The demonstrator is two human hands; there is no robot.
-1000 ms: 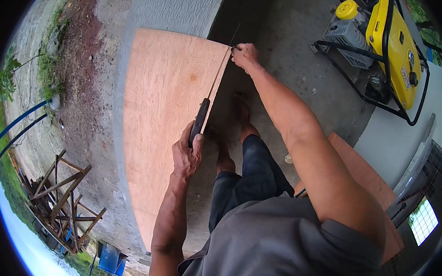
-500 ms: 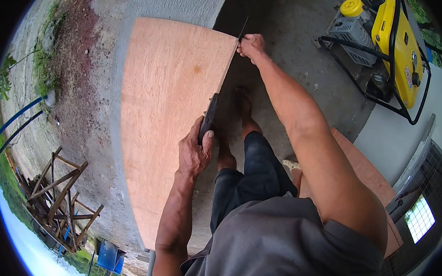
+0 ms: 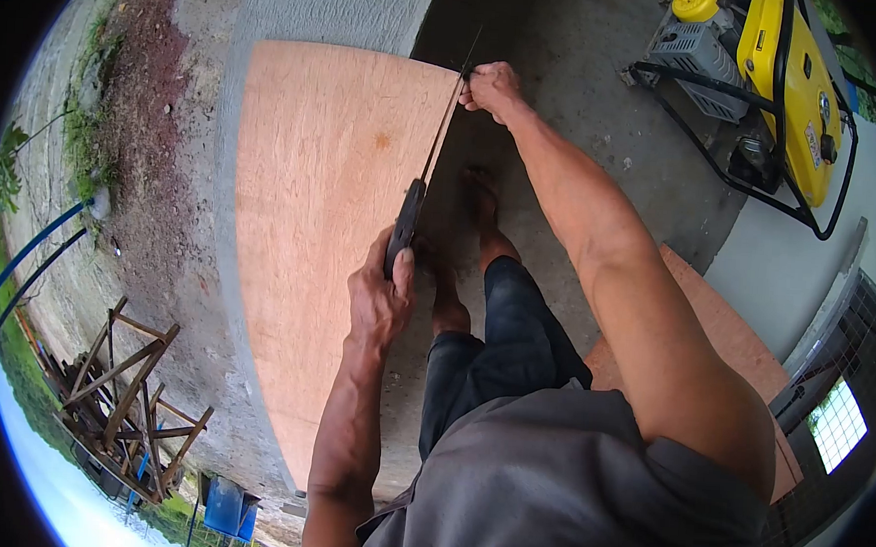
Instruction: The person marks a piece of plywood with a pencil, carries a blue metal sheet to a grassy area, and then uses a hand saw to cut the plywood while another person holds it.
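Note:
My left hand is wrapped round the black handle of a long thin-bladed tool, apparently a handsaw seen nearly edge-on. Its narrow dark blade runs along the right edge of a plywood sheet and sticks out past the far corner. At that corner my right hand is closed, its fingertips pinching the blade close to its far end. Those fingers partly hide the blade and the sheet's corner. The plywood lies flat on a raised grey concrete ledge.
A yellow generator in a black tube frame stands at upper right. Another plywood piece lies beyond my right arm. Wooden trestles and a blue container are at lower left. My feet are on the concrete floor beside the ledge.
The view has shifted slightly, moving the sheet and both hands a little left. A narrow gap now shows between the blade and the sheet's edge. Both hands keep their hold.

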